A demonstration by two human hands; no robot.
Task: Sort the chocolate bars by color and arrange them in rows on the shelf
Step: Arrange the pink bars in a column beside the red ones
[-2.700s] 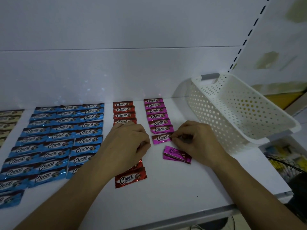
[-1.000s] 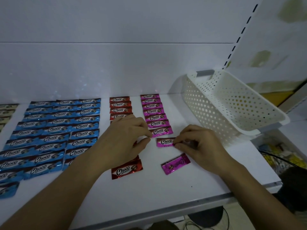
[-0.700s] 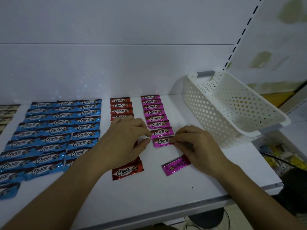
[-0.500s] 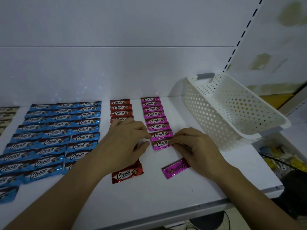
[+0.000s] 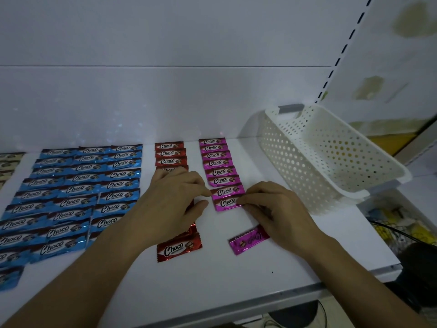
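A pink chocolate bar (image 5: 224,203) lies at the near end of the pink row (image 5: 216,163). My right hand (image 5: 275,209) pinches its right end. Another pink bar (image 5: 246,241) lies loose and tilted just below that hand, partly under it. My left hand (image 5: 171,205) rests over the middle of the red row (image 5: 169,153), fingers loosely bent, with its thumb and index tip close to the left ends of the last pink bars. The red bars beneath it are hidden. A red bar (image 5: 179,248) lies at the near end of the red row. Blue bars (image 5: 78,192) fill three rows on the left.
A white perforated basket (image 5: 331,159) stands tilted at the shelf's right end. Cream bars (image 5: 8,163) show at the far left edge. The white shelf (image 5: 236,280) has bare surface in front of my hands, up to its front edge. Clutter lies below on the right.
My right hand has slid the pink bar up and left until it sits against the last bar of the pink row. My left hand has stayed over the red row.
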